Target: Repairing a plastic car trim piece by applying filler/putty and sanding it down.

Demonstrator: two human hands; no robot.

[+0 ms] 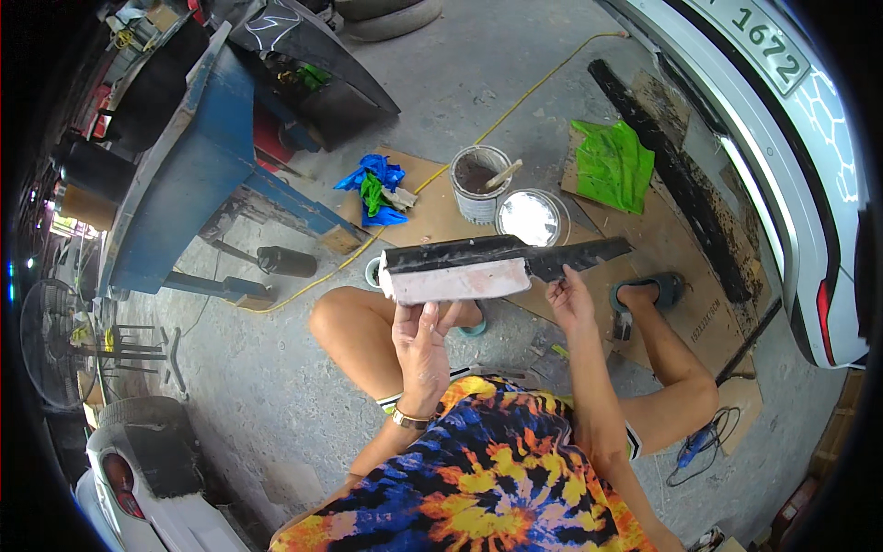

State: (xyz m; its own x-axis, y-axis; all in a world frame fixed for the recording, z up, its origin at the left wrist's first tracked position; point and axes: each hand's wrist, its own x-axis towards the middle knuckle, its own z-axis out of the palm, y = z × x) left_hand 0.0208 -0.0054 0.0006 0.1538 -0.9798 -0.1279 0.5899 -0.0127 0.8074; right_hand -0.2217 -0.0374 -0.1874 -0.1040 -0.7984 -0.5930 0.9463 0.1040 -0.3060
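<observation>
A long black trim piece with a pinkish-white coated face is held up in front of me, roughly level. My left hand grips its lower edge near the left end, thumb against the pale face. At the narrow black right end, the fingers of my right hand pinch the lower edge. Just beyond the piece stands an open tin of grey-brown material with a stick leaning in it. Beside that tin lies a shiny round metal lid or tin; which one I cannot tell.
Flattened cardboard covers floor under green plastic sheeting. Crumpled blue plastic lies left of the tin. A yellow hose crosses the floor. A blue workbench stands left, a white car right. A corded blue tool lies lower right.
</observation>
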